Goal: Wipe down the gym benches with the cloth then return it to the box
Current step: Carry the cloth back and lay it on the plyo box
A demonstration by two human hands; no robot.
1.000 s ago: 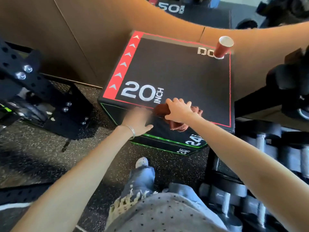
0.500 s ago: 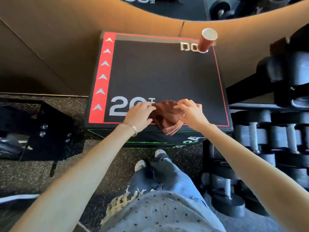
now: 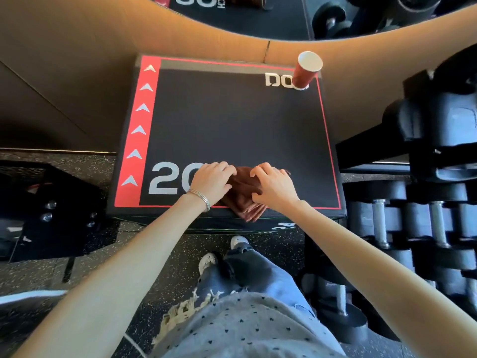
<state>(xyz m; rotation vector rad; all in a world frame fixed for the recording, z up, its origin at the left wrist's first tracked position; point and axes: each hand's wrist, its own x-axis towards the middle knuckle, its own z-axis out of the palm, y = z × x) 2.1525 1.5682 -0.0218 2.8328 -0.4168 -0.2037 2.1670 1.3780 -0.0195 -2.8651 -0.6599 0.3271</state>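
**Both hands now settle on the folded cloth at the box's near edge**

A second ago only the right hand [image 3: 275, 187] covered the brown, soft-piled folded cloth [image 3: 244, 196], while the left hand [image 3: 213, 180] rested against the box's front edge. Now both hands lie on the cloth, one on each side, and the view has swung to look squarely down on the box. I judge this to be the return step: the cloth is being laid and tidied on the box, not swept across a surface.

The left hand's fingers are loosely curled with their tips on the cloth's left edge; the right hand is arched, fingertips pressing into the cloth, not pinching it. The cloth sits at the front edge of the black, matt, square plyometric box with a red arrow stripe and white "20" lettering [image 3: 232, 120], its layered corner hanging slightly over the rim.

A red paper cup with a white inside [image 3: 307, 71] stands at the far right corner, well apart from the cloth. Black dumbbells with metal handles [image 3: 413, 223] line a rack to the right. The floor is dark speckled rubber [image 3: 160, 254].
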